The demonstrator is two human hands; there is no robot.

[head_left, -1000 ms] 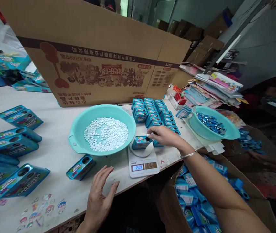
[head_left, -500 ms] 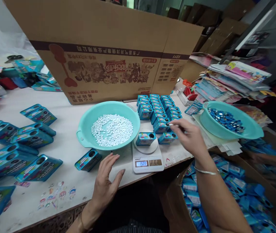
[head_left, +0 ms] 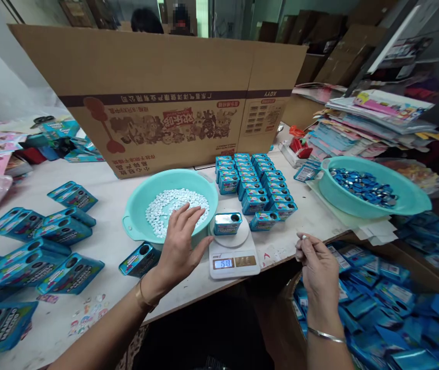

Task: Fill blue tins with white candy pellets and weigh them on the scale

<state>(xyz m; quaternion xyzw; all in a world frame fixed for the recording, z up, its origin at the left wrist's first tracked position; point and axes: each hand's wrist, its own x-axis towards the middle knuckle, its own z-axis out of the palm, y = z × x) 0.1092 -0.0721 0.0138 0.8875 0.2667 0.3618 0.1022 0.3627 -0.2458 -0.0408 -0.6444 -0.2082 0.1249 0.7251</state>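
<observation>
My left hand point(head_left: 184, 239) is open, fingers spread, over the near rim of a turquoise basin point(head_left: 129, 198) with small white candies point(head_left: 165, 203) in it. At the table's front edge, right of the scale, my right hand point(head_left: 315, 262) is closed in a pinch, with a small white candy point(head_left: 305, 237) showing at the fingertips. One blue box point(head_left: 227, 224) with a dark round opening on top stands on the white kitchen scale point(head_left: 233, 257), whose display is lit. Another blue box point(head_left: 138, 259) stands beside my left hand, partly hidden by it.
Rows of blue boxes point(head_left: 254, 198) stand right of the basin; more boxes point(head_left: 69, 272) are at the left. A second turquoise basin point(head_left: 331, 198) holds blue packets. A carton point(head_left: 204, 67) rises behind. Below right, another carton point(head_left: 381, 288) is full of blue boxes.
My right hand has moved right and down, away from the boxes, still pinched. My left hand has moved up over the basin's rim. The scale's reading has risen slightly.
</observation>
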